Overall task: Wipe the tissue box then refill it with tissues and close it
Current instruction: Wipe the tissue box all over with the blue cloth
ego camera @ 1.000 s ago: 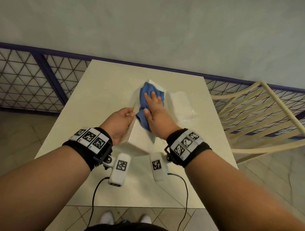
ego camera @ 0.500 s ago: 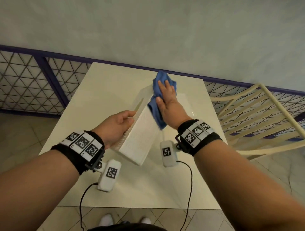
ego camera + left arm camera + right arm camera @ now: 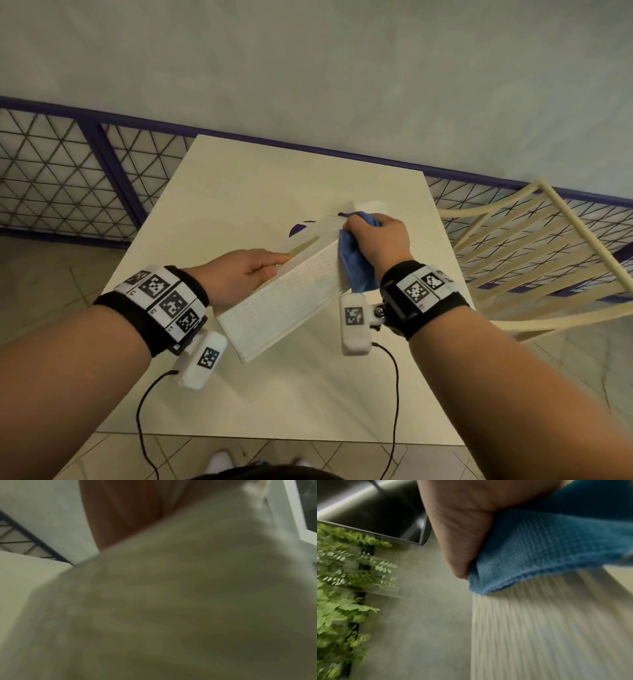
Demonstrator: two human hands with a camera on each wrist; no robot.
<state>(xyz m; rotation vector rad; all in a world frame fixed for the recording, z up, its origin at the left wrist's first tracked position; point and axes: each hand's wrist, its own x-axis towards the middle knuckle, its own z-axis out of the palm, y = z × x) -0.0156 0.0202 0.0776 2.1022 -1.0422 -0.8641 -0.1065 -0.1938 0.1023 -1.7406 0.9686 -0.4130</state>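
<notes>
Nearest the camera, both forearms enter the head view from the bottom edge; each carries a black wrist band with square-coded white tags (image 3: 168, 301) and a small white camera pod on a black cable.

The left hand (image 3: 239, 274) grasps the white rectangular ribbed plastic tissue box (image 3: 287, 298) along its left long side, index finger extended on the upper face, remaining fingers curled beneath the edge. The box is held tilted over the middle of the pale cream square table (image 3: 239, 192), its near corner low, its far end raised toward the right. A long narrow slot runs along the upper face. In the left wrist view the box (image 3: 171, 601) fills most of the picture as a blurred pale surface.

The right hand (image 3: 380, 240) is closed around a bunched blue woven microfibre cloth (image 3: 356, 263) and presses it against the far right end of the box. The right wrist view shows the thumb (image 3: 458, 534) pinching the cloth (image 3: 547, 547) against the ribbed box wall (image 3: 539, 628).

Beyond that hand, a white pack of tissues (image 3: 370, 206) lies on the table, partly hidden. Right of the table stands a cream slatted plastic chair (image 3: 534, 246). Behind runs a purple-framed wire mesh fence (image 3: 68, 178), then a grey plastered wall (image 3: 308, 61).
</notes>
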